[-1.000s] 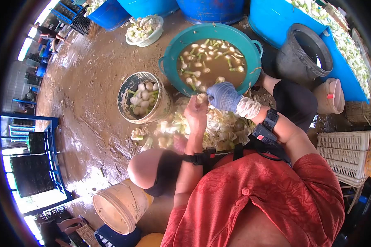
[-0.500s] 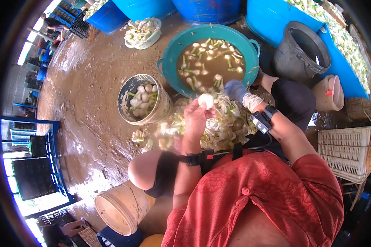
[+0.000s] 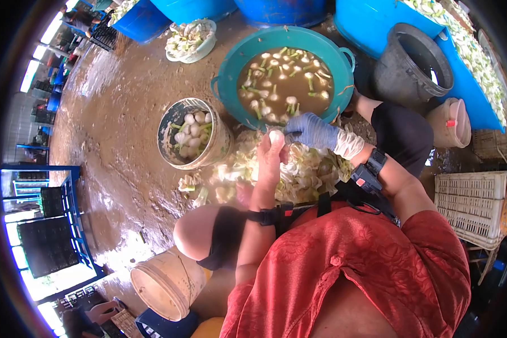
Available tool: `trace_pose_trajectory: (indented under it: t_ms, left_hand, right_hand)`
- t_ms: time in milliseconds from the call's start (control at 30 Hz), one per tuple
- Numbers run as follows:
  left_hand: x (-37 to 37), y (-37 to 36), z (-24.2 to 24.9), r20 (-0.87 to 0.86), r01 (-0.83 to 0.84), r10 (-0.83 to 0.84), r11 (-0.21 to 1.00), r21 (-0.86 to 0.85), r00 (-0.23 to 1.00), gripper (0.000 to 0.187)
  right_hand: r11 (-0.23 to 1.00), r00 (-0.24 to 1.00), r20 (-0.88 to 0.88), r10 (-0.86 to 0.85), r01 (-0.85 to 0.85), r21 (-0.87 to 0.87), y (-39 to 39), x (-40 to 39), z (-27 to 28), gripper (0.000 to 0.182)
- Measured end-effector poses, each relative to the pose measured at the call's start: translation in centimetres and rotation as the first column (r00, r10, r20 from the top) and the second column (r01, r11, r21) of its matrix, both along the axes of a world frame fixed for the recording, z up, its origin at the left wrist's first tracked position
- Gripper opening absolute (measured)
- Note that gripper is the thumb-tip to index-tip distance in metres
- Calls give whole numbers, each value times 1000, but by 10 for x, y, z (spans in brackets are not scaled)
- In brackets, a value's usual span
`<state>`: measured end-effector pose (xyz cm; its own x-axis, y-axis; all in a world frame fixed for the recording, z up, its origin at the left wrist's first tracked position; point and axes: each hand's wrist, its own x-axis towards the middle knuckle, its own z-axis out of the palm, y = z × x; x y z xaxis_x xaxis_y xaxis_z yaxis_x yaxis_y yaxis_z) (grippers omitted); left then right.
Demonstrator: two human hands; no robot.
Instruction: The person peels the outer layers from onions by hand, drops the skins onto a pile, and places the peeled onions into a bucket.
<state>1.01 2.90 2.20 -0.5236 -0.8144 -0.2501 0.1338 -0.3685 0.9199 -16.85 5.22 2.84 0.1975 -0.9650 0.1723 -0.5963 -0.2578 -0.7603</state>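
Bare-skinned, my left hand grips a white garlic bulb between thumb and fingers. My right hand, in a blue glove, is closed beside the bulb; a small dark part shows by its fingertips, but I cannot make out what it holds. Beneath both hands lies a heap of pale peelings and leaves. Just beyond them stands a green tub of muddy water with many stemmed garlic bulbs in it. A bucket of cleaned bulbs stands to the left.
Large blue tubs line the back. A black bucket and a pale bucket stand to the right, near white crates. A bowl of peelings sits at the back left. A tipped bucket lies near my knee on wet floor.
My right hand has come left and down from the tub's edge to the bulb. My left hand has shifted slightly left, still holding the garlic bulb, which is turned and more covered by fingers.
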Motion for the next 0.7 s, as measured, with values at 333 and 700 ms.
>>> trace_pose_trajectory:
  t_ms: [333, 700]
  left_hand:
    - [0, 1, -7, 223, 86, 50, 825, -559, 973, 40]
    - [-1, -1, -13, 181, 78, -104, 986, 145, 978, 30]
  right_hand:
    - [984, 992, 130, 4, -27, 174, 13, 7, -15, 18]
    - [895, 921, -389, 4, -177, -410, 22, -8, -28, 50]
